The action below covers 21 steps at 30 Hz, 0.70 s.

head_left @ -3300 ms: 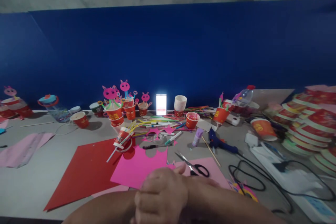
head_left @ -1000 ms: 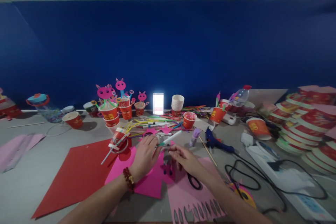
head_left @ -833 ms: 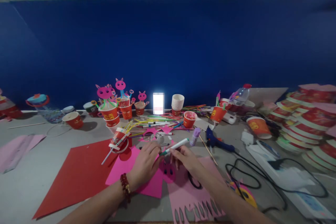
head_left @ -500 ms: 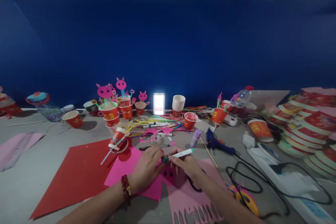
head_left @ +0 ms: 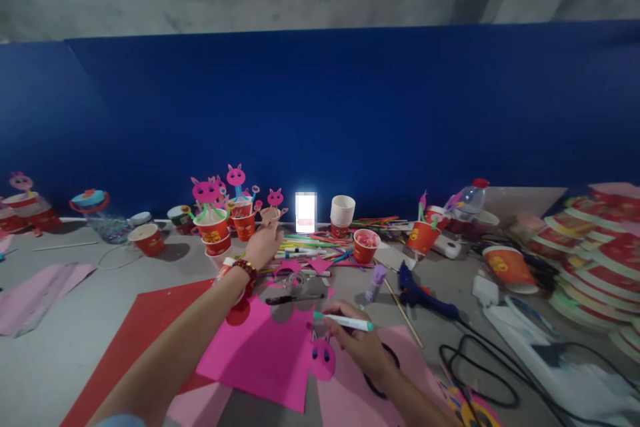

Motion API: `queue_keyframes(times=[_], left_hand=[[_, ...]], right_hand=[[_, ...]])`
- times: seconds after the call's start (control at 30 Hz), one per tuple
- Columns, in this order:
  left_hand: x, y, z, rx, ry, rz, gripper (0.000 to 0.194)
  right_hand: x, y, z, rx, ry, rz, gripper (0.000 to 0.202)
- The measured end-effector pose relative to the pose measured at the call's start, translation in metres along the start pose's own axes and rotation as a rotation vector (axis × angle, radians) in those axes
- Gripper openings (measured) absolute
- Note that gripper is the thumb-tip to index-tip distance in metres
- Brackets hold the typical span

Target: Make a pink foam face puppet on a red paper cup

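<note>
My left hand [head_left: 264,245] is stretched far forward, its fingers extended at a small paper cup [head_left: 271,213] that carries a pink animal face [head_left: 275,197]. The fingers overlap the cup's front; whether they touch it cannot be made out. Pinched in my right hand [head_left: 350,333] is a white marker [head_left: 356,324] with green ends, its green tip pointing left. Just below that tip lies a pink animal-face cutout [head_left: 321,361] with dark eyes, beside a cut bright pink sheet [head_left: 260,353]. Black-handled scissors [head_left: 391,355] lie partly hidden under my right hand.
A blue glue gun [head_left: 425,298] and its cord lie right of a purple glue stick [head_left: 376,282]. Stacked red bowls [head_left: 595,253] stand far right. Red cups [head_left: 213,227] with pink figures stand back left. Marker pens and strips [head_left: 310,247] spread across the middle.
My left hand has left the pink cutout and reached forward to the small cup. My right hand keeps the marker, now lower and turned, off the cutout. The view has tilted up slightly.
</note>
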<state>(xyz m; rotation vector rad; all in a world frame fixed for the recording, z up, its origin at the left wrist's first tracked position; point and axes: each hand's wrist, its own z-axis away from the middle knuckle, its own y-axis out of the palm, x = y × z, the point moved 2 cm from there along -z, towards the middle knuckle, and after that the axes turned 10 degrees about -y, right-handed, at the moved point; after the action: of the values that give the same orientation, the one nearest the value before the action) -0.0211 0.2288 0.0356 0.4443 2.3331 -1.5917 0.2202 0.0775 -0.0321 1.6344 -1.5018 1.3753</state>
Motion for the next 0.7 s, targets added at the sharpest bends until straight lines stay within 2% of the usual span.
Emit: queue_keyframes(times=[0.2, 0.37, 0.7], left_hand=[[0.008, 0.024, -0.033, 0.087, -0.060, -0.113, 0.036], [0.016, 0.029, -0.051, 0.160, -0.048, -0.107, 0.034], [0.023, 0.018, -0.050, 0.037, 0.052, 0.161, 0.029]], right_hand=[[-0.007, -0.002, 0.002, 0.024, -0.063, 0.039, 0.022], [-0.008, -0.002, 0.001, 0.029, -0.097, 0.036, 0.020], [-0.003, -0.003, 0.000, 0.061, -0.132, 0.095, 0.018]])
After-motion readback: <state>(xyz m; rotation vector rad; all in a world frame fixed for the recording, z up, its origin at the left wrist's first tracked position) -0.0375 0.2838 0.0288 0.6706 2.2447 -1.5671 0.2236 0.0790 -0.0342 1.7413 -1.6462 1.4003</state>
